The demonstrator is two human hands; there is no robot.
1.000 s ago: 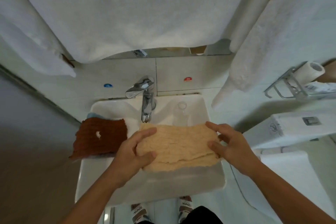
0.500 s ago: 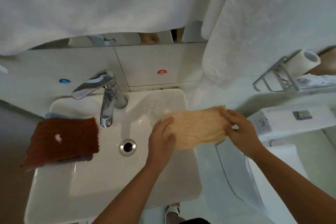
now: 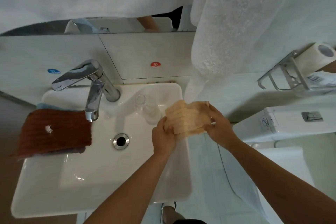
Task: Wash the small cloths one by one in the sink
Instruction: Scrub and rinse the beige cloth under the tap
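Both hands pinch the beige cloth (image 3: pixel 186 117) right of centre, left hand (image 3: pixel 163 137) and right hand (image 3: pixel 219 126) gripping opposite ends, over the sink's (image 3: pixel 101 178) right rim, faucet (image 3: pixel 94 92) well left.

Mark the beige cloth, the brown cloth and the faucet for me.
beige cloth (image 3: pixel 187 118), head view, middle of the ribbed face between both hands.
brown cloth (image 3: pixel 56 131), head view, centre of its top face.
faucet (image 3: pixel 94 100), head view, on the downward spout.
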